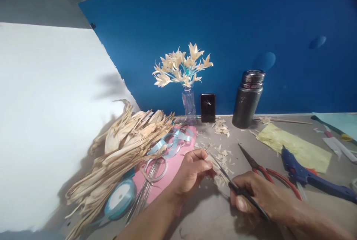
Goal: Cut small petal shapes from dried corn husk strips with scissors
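In the head view my left hand (191,173) is closed, pinching a small pale piece of corn husk (211,161) between thumb and fingers. My right hand (252,195) grips dark-handled scissors (222,169), their blades pointing up and left towards that piece. Whether the blades touch it I cannot tell. Beneath and beyond the hands, husk clippings (224,156) litter the table. To the left lies a large bundle of dried corn husks (125,147). Pale husk flowers (181,65) with light-blue stems stand in a clear bottle (189,104) at the back.
Red-handled pliers (258,167) and a blue glue gun (299,171) lie right, near a yellow sheet (295,147). A dark flask (247,102) and a phone (208,108) stand by the blue wall. At left are a ribbon spool (121,197), wires (145,191) and pink sheet (174,175).
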A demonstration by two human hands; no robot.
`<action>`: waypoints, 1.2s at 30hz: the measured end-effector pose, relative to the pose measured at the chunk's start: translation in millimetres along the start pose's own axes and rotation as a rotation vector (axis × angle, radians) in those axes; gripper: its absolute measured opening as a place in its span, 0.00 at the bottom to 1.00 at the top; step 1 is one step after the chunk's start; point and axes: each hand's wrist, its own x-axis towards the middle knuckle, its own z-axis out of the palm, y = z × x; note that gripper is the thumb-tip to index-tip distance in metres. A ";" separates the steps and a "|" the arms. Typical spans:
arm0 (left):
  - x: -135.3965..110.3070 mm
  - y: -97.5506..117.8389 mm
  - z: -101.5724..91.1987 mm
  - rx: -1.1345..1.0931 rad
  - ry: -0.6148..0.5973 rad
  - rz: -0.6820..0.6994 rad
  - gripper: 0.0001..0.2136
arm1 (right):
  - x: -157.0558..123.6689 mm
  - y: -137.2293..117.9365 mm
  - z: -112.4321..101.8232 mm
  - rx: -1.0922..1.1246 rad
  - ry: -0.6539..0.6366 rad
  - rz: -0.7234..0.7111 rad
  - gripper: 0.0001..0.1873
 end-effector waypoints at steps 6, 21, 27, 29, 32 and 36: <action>-0.5 3.6 -1.5 0.042 -0.005 -0.002 0.09 | 2.3 13.1 -1.4 -0.031 0.027 0.021 0.29; -0.1 4.6 -4.9 0.022 -0.049 0.030 0.09 | 5.0 16.4 0.9 -0.028 0.079 0.082 0.20; -0.5 3.4 -1.7 0.043 0.019 0.048 0.08 | 2.3 6.8 4.6 -0.036 0.099 0.147 0.18; -0.9 3.4 -1.5 0.044 0.023 0.046 0.08 | 1.7 5.3 6.5 -0.038 0.095 0.178 0.18; -0.8 4.3 -2.2 0.034 0.020 0.047 0.08 | 3.0 6.5 8.6 -0.031 0.093 0.192 0.18; 0.2 2.7 -2.2 0.012 0.034 0.027 0.10 | 7.9 7.1 7.9 0.104 0.170 0.078 0.16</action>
